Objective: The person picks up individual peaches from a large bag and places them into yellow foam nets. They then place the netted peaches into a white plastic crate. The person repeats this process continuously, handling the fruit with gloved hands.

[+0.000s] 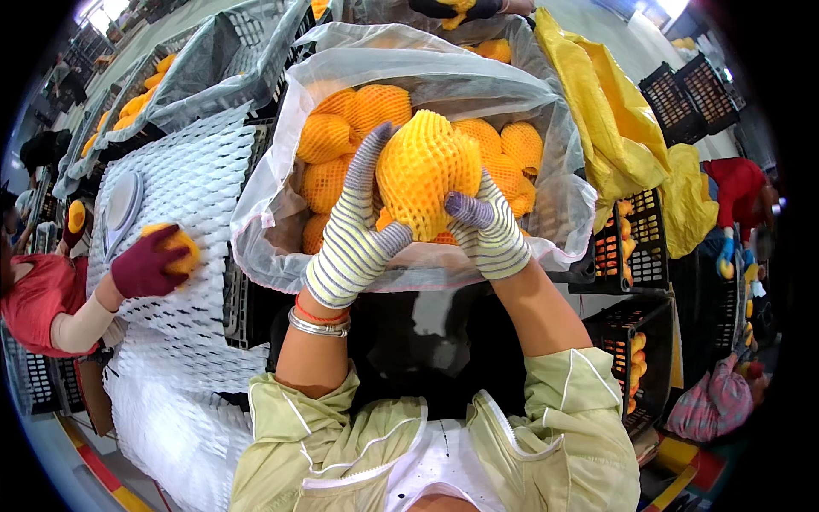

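Between my two hands is a round fruit in a yellow foam net sleeve (425, 176), held above a crate. My left hand (358, 230), in a striped knit glove, grips its left side, and my right hand (486, 227), gloved alike, grips its lower right. Below lies a crate lined with a translucent plastic bag (409, 67), its edge folded outward. Several more fruits in orange-yellow foam nets (326, 182) lie inside it, partly hidden by my hands. The fruit's own surface is covered by the net.
White foam netting (185, 166) covers the surface at left, where a co-worker's maroon-gloved hand (150, 262) holds a netted fruit near a round white scale (123, 200). Lined crates stand beyond. A yellow woven sack (595, 109) and black crates of fruit (646, 243) are at right.
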